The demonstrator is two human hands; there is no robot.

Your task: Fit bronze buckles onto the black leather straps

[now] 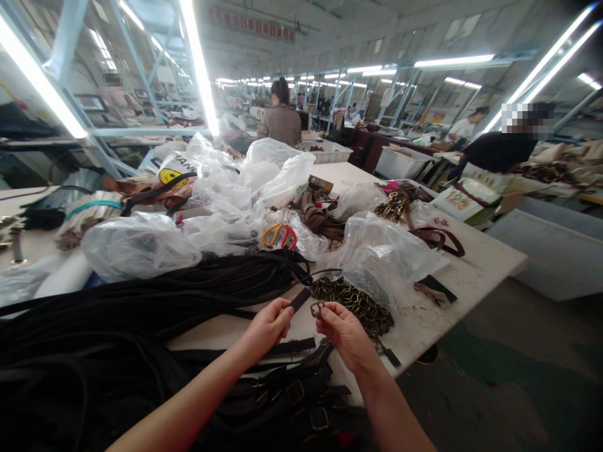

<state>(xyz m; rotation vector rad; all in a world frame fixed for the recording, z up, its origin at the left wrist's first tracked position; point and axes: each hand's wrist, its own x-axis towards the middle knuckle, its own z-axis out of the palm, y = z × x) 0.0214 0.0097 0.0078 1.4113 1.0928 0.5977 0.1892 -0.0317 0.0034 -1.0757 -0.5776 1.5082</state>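
At the bench's (471, 276) near edge, my left hand (266, 326) pinches a black strap (300, 299), my right hand (342, 329) a metal buckle (316, 308); either could slip, I judge.

You are in a factory hall, a workshop for bags or leather goods. Long fluorescent tubes (198, 63) run in rows under a high roof, and other workers (281, 119) sit at benches far back. Your white desk (475, 263) is piled with black straps (141, 314), metal buckles (358, 304), plastic bags (141, 245) and scissors (281, 235).
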